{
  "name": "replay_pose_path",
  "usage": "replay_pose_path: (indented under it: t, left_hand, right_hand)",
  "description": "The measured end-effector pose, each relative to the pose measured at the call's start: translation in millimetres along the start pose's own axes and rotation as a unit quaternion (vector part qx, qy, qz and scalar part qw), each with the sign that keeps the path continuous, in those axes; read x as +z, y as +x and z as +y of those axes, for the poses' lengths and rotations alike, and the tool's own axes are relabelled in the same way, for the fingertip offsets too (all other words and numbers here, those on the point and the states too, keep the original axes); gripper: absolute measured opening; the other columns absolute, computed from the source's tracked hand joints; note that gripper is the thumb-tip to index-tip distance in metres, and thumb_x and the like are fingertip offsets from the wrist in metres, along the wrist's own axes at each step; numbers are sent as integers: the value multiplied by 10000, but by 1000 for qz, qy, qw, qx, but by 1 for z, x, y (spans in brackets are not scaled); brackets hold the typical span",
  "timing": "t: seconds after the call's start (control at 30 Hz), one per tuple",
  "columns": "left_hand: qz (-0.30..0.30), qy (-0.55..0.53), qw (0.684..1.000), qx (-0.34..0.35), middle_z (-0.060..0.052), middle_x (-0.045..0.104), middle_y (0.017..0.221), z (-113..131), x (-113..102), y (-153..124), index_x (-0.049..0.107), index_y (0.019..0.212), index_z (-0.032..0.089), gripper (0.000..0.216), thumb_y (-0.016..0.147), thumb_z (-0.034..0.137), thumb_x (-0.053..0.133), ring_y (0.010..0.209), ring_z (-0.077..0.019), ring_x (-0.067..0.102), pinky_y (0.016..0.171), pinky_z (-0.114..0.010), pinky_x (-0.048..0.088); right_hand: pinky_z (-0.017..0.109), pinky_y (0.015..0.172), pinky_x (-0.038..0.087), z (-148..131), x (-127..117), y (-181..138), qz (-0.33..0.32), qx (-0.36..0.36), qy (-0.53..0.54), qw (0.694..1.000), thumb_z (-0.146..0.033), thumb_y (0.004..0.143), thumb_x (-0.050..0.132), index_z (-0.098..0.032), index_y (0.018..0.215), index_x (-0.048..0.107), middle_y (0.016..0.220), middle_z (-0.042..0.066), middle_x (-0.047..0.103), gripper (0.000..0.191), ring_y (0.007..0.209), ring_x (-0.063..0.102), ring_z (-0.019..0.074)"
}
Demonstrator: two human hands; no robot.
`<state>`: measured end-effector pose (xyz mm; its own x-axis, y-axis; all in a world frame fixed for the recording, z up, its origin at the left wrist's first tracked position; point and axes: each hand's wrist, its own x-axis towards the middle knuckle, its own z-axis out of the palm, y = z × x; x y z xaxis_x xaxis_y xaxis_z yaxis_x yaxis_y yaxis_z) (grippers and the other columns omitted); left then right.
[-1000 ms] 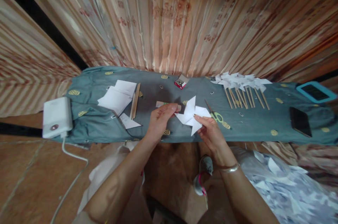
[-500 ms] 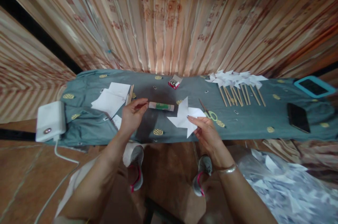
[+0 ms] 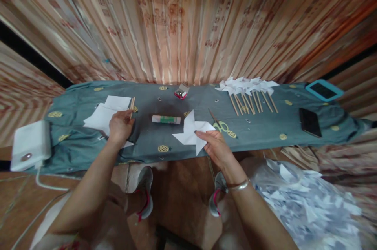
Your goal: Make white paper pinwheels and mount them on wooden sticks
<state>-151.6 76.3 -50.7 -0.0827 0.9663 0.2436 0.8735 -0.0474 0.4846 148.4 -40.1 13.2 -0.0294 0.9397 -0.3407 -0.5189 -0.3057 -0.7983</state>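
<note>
Home-like room: patterned curtain (image 3: 188,46), cloth-covered table (image 3: 262,134), tiled floor (image 3: 182,195).

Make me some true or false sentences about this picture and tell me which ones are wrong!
1. The right hand holds a white paper pinwheel. True.
2. The green-labelled tube is standing upright. False: it lies on its side.
3. The left hand is at the black phone. False: it is at the loose wooden sticks.
4. The blue-framed device lies farther back than the phone. True.
5. The scissors have red handles. False: they are yellow-green.
</note>
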Motion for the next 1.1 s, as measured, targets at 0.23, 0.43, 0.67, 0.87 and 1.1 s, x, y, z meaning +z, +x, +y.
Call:
replay_pose_path:
  t: [0.23, 0.43, 0.67, 0.87, 1.1]
  left_hand:
    - [-5, 46, 999, 24, -48, 657, 1099, 9, -5, -3, 618, 1063, 197, 289, 827, 255, 460, 1027, -256, 553, 976, -386, 407]
    - [-50, 149, 987, 18, -149, 645, 1202, 16, -4, -2, 576, 1226, 94, 442, 877, 287, 384, 1082, -295, 579, 941, -398, 440]
    - [-82, 182, 980, -1, -177, 666, 1171, 23, -7, 1, 567, 1250, 76, 451, 884, 272, 391, 1084, -312, 602, 878, -392, 467]
    - [-83, 161, 983, -7, -159, 678, 1148, 22, -6, 1, 574, 1223, 65, 440, 857, 274, 447, 1065, -257, 615, 905, -338, 453]
    - [-57, 168, 984, 23, -146, 692, 1107, 18, 2, -1, 604, 1169, 65, 409, 849, 265, 447, 996, -236, 612, 882, -314, 449]
  right_hand:
    - [225, 615, 501, -2, -1, 2, 11, 4, 6, 1000, -311, 505, 861, -163, 665, 742, 623, 8, 731, 248, 565, 649, 123]
    - [204, 584, 471, 3, -5, 7, -10, -12, 22, 1000, -276, 535, 841, -166, 656, 737, 645, -4, 728, 194, 550, 607, 93]
    - [246, 617, 472, 5, -4, 8, -19, -12, 23, 999, -324, 514, 850, -167, 704, 742, 642, -4, 725, 270, 556, 616, 118]
    - [256, 629, 463, 7, -2, 6, -23, -4, 10, 1000, -343, 513, 850, -170, 659, 721, 646, -9, 722, 261, 567, 610, 115]
    - [237, 635, 470, 7, -3, 4, -20, -4, 7, 1000, -317, 536, 841, -168, 689, 736, 659, -5, 730, 238, 565, 607, 103]
